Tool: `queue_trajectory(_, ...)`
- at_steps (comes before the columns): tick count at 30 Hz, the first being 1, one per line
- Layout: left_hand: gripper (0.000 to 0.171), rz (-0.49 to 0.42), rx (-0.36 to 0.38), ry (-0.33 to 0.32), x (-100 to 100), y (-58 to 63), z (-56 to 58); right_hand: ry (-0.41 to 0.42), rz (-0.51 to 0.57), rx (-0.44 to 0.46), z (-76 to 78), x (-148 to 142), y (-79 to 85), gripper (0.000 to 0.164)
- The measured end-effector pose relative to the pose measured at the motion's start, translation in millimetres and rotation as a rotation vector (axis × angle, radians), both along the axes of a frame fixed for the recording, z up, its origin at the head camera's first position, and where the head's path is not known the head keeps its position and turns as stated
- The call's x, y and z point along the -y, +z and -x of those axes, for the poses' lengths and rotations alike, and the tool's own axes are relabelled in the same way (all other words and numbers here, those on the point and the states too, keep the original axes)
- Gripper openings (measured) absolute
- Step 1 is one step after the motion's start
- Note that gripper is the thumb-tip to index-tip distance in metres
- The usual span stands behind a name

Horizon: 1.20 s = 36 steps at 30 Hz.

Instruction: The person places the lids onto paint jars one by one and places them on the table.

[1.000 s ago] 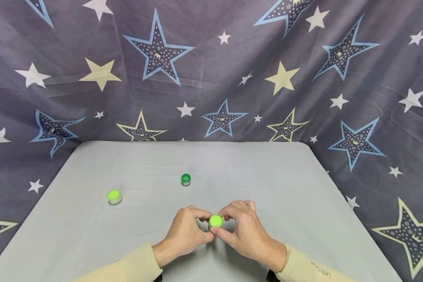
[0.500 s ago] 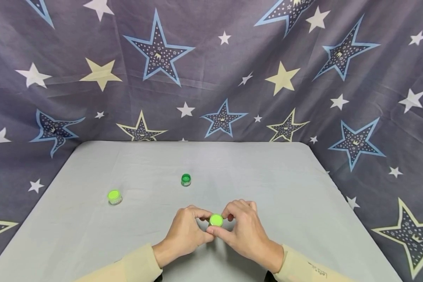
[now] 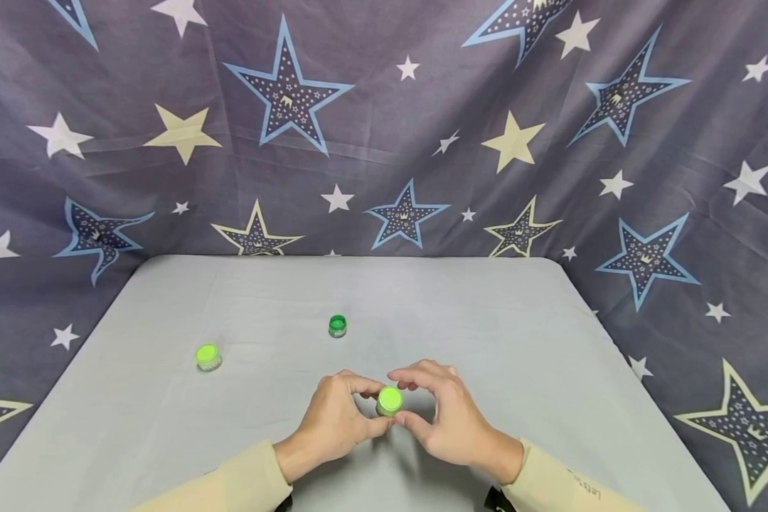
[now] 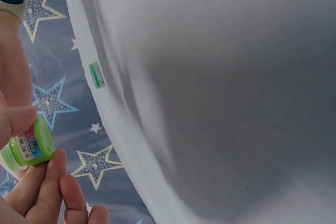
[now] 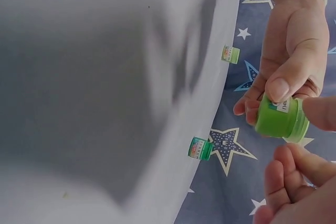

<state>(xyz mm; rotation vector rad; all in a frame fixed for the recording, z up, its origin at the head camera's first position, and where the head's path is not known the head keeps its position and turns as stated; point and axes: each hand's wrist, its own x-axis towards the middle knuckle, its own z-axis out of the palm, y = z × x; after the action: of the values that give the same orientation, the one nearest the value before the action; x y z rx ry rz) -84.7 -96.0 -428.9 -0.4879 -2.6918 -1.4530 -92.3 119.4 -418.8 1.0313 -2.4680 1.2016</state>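
A lime-lidded jar [image 3: 390,400] is held in a narrow grip between the thumb and fingers of the left hand [image 3: 333,423]. The right hand [image 3: 451,419] is spread loosely beside the grip, its index fingertip clear of the lid and its thumb close to the jar's near side; whether the jar is touched by that thumb cannot be told.

From the head, the jar is seen mostly as a bright disc, its wall largely concealed. From the left wrist, the green wall and base are exposed, along with a printed label [image 4: 27,145] too blurred to be read. From the right wrist, only a scrap of label is left uncovered by the left thumb, and the right hand is cut off by the frame's edge.

A dark green jar [image 3: 337,326] is set beyond the grip on the cloth-covered table [image 3: 486,313]; whether it is lidded is hard to make out. A second lime-lidded jar [image 3: 208,358] is placed farther out, to the left of the grip. Both are caught from the right wrist, while just one green jar is included from the left.

The cream sleeves [image 3: 230,476] are cropped below the grip, the lettering on the right one only partly legible. Behind everything, a star-print backdrop [image 3: 384,128] is hung.
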Motion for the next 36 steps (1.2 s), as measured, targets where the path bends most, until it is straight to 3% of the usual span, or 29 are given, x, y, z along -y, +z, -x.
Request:
queue_trajectory(15, 0.026, -0.004, 0.036, -0.015, -0.5, 1.0, 0.2, 0.02, 0.043, 0.032, 1.2, 1.0, -2.0, 0.036)
queue_trajectory(26, 0.027, -0.006, 0.044, -0.002, -1.4, 2.7, -0.2, -0.063, 0.082, -0.071, -1.6, 5.4, -7.8, 0.031)
queue_trajectory(36, 0.029, -0.009, 0.014, 0.009, -2.0, 3.5, -0.7, -0.144, 0.093, -0.076, -2.7, 9.0, -13.2, 0.037)
